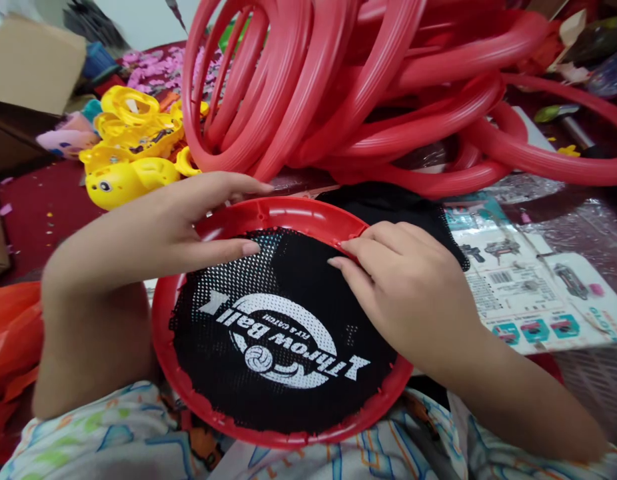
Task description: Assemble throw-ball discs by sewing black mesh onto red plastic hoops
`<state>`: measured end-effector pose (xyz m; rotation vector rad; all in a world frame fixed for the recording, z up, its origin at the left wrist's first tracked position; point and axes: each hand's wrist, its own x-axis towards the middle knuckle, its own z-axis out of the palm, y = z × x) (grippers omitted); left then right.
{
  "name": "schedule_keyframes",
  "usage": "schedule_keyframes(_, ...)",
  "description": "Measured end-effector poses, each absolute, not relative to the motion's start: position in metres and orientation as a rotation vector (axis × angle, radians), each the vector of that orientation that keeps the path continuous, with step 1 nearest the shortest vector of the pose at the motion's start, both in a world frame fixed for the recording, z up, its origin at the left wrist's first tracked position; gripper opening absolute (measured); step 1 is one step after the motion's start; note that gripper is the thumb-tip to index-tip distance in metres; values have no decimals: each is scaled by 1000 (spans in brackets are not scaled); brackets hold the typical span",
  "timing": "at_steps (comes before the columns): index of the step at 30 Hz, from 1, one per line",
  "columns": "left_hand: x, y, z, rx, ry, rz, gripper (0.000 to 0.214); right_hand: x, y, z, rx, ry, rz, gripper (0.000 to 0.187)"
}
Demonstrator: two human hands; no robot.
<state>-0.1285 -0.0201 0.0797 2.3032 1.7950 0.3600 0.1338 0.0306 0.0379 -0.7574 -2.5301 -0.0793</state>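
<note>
A round red plastic hoop lies tilted on my lap. Black mesh, printed with white "Throw Ball" lettering that appears upside down, stretches across it and meets small pegs along the inner rim. My left hand straddles the far left rim, fingers extended over the outside and thumb apart from them above the mesh. At the far right rim, my right hand has thumb and index finger pinched on the mesh edge. Its other fingers are curled. Behind the hoop lies more black mesh.
Large red ribbed rings are heaped at the back. Yellow animal-shaped parts and pink pieces lie back left, near a cardboard box. A printed card sheet lies right, and orange-red plastic is at far left.
</note>
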Motion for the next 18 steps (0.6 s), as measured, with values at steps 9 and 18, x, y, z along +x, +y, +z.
schedule_keyframes(9, -121, -11, 71, 2414, 1442, 369, 37, 126, 43, 30, -844, -2635, 211, 21)
schedule_keyframes(18, -103, 6, 43, 2399, 1434, 646, 13, 125, 45, 32, -835, -2688, 223, 25)
